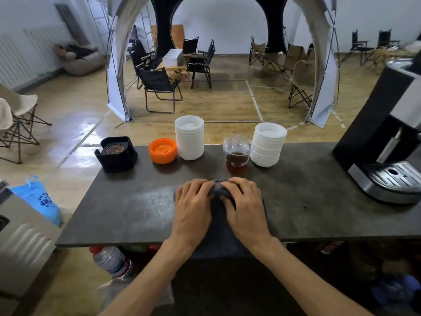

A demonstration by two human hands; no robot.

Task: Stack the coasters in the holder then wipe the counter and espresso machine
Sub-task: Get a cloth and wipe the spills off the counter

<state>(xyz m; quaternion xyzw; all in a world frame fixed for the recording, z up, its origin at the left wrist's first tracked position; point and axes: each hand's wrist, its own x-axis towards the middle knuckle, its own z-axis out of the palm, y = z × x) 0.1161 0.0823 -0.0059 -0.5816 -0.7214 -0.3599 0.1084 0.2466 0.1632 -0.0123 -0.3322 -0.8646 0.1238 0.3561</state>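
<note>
A dark grey cloth point(219, 221) lies on the middle of the dark counter point(127, 206) and hangs over its near edge. My left hand point(193, 206) and my right hand point(245, 205) rest on it side by side, fingers curled into a bunched fold at the cloth's far end. The black coaster holder point(115, 155) stands at the counter's back left, and round patterned coasters point(115, 148) sit in it. The espresso machine point(387, 142) stands at the right end, its metal drip tray point(395, 173) facing me.
Along the back edge stand an orange lid point(163, 150), two stacks of white lids point(189, 136) point(268, 143), and a clear lidded cup of brown drink point(237, 155) just beyond my right hand. A bottle point(111, 260) lies under the counter at the left.
</note>
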